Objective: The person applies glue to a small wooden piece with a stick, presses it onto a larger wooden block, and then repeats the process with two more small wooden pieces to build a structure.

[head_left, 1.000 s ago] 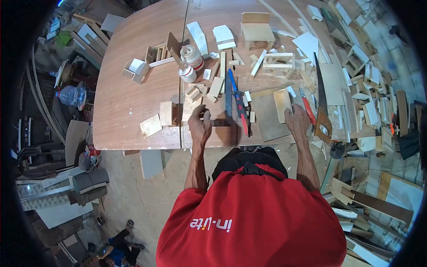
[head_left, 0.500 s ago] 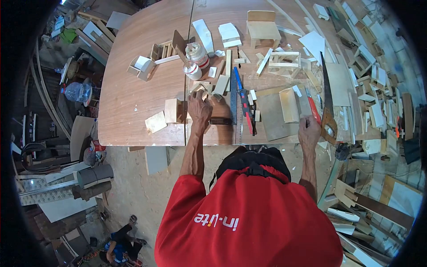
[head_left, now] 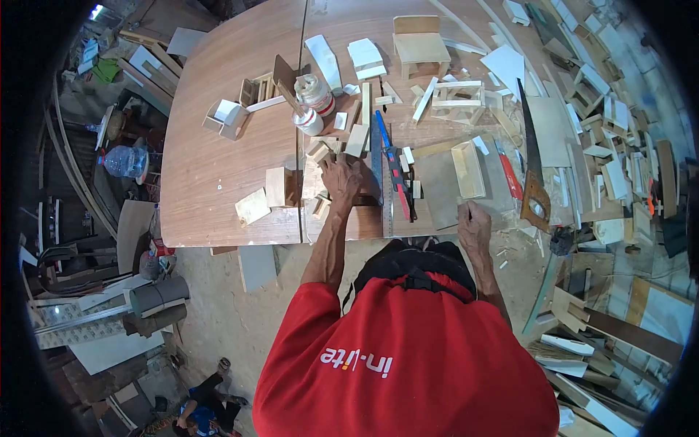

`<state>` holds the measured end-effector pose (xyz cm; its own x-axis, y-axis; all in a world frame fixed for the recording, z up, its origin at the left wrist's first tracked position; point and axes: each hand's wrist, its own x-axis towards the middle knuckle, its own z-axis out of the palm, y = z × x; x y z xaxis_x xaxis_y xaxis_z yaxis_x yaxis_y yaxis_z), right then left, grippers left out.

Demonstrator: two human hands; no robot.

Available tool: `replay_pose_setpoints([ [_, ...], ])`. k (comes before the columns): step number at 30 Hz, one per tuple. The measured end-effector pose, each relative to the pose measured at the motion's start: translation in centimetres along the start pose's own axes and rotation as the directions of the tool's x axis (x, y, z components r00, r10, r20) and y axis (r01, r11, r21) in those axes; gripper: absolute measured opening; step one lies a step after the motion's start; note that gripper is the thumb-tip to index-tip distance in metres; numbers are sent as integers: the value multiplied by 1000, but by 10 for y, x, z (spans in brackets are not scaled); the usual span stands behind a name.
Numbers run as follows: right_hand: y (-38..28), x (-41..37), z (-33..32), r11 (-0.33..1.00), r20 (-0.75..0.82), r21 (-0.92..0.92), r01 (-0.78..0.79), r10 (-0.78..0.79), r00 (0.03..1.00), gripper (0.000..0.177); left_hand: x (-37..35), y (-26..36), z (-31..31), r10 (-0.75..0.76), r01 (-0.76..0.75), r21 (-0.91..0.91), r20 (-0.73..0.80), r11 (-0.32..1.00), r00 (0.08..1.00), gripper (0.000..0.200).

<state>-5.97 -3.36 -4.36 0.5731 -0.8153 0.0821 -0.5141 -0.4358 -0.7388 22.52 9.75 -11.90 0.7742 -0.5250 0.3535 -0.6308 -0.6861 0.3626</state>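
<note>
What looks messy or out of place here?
Small wood offcuts lie jumbled beside the left hand, and many more scraps are heaped on the right. The handsaw lies loose among them, its handle near the front edge of the table. A pale board sits down below that edge.

A brown wooden bench (head_left: 218,175) is filling the far part of the scene. A dusty grey floor (head_left: 226,320) is spreading on its near side. Boards (head_left: 95,342) are lying at the left, and wood offcuts (head_left: 619,146) are piling up at the right.
</note>
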Motion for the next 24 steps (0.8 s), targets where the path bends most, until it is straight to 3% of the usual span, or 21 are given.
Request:
replay_pose_setpoints([
  [2, 0, 0, 4, 984, 71, 173, -41, 29, 997, 23, -1, 4, -4, -18, 20, -17, 65, 1000, 998, 32],
  [3, -1, 0, 4, 984, 70, 173, -43, 31, 997, 23, -2, 7, -8, -38, 42, -32, 132, 999, 991, 30],
  [6, -7, 0, 5, 990, 189, 118, -82, 58, 980, 22, -3, 7, -6, -6, 3, 34, 104, 999, 995, 26],
  [8, -14, -2, 8, 950, 216, 288, -118, 55, 975, 22, -4, 7, -6, 5, -10, 44, 111, 999, 994, 28],
  [11, -19, -2, 4, 978, 354, 179, -109, 39, 934, 20, -4, 8, -9, 3, -15, 82, 146, 996, 989, 35],
  [13, -18, -3, 9, 986, 352, 154, -60, 2, 936, 19, -5, 11, -14, -8, -11, 111, 172, 994, 985, 40],
  [16, -14, -1, 22, 992, 355, 120, 43, -83, 931, 20, -9, 22, -29, -16, 17, -5, 167, 1000, 986, 54],
  [19, -19, 2, 36, 980, 341, 159, 116, -165, 926, 24, -25, 54, -59, 21, 33, -333, 158, 942, 987, 63],
  [20, -25, 7, 41, 968, 315, 204, 145, -205, 927, 26, -33, 67, -71, 160, -120, -339, 92, 933, 983, 71],
  [21, -41, 12, 40, 981, 389, 178, -77, 2, 921, 31, -38, 78, -78, 227, -179, -321, 119, 930, 966, 73],
  [22, -46, 17, 46, 981, 386, 176, -82, 8, 922, 31, -43, 87, -81, 293, -238, -305, 150, 922, 944, 75],
  [24, -45, 27, 60, 910, 491, 372, -182, -27, 871, 36, -48, 92, -76, 302, -228, -361, 165, 904, 939, 78],
])
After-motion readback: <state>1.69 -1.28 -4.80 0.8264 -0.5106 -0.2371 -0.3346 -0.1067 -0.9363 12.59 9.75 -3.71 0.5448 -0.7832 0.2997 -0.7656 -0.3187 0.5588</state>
